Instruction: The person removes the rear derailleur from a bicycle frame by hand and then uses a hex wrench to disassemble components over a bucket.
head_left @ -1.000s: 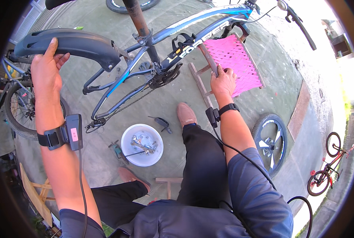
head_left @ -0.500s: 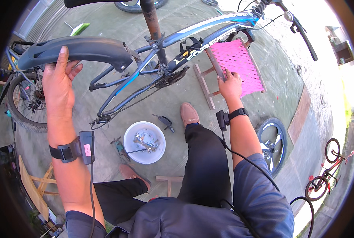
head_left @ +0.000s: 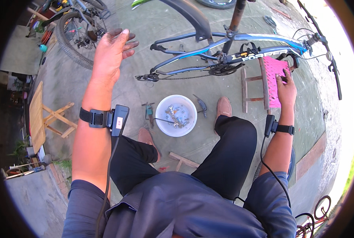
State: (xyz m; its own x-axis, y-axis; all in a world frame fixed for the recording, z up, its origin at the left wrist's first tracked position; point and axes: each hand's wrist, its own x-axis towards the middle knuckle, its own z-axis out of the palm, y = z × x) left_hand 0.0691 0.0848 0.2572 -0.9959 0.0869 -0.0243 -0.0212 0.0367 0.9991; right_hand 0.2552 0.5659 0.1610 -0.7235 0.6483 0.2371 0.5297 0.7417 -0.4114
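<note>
My left hand point(head_left: 112, 53) is raised with its dirty fingers apart and nothing in them. It hangs in the air left of a black mudguard point(head_left: 191, 18), apart from it. The mudguard sits at the rear of a blue and white bicycle frame point(head_left: 208, 49), which has no rear wheel. The frame's crank and chainring point(head_left: 224, 69) show low in the middle. My right hand point(head_left: 287, 89) is over the pink woven seat point(head_left: 273, 85) of a low wooden stool, with thumb and fingers apart. Whether its fingertips touch the seat is hard to tell.
Between my feet stands a white bucket point(head_left: 189, 129) with tools and small metal parts. A green-handled tool point(head_left: 149, 113) and a dark tool point(head_left: 201, 106) flank it. Another bicycle's wheel point(head_left: 72, 39) stands far left. A folding wooden stool point(head_left: 38, 117) is at the left.
My left hand has let go of the mudguard and is now apart from it. My right hand has moved from the stool's wooden rail to over its pink seat. The view has shifted left.
</note>
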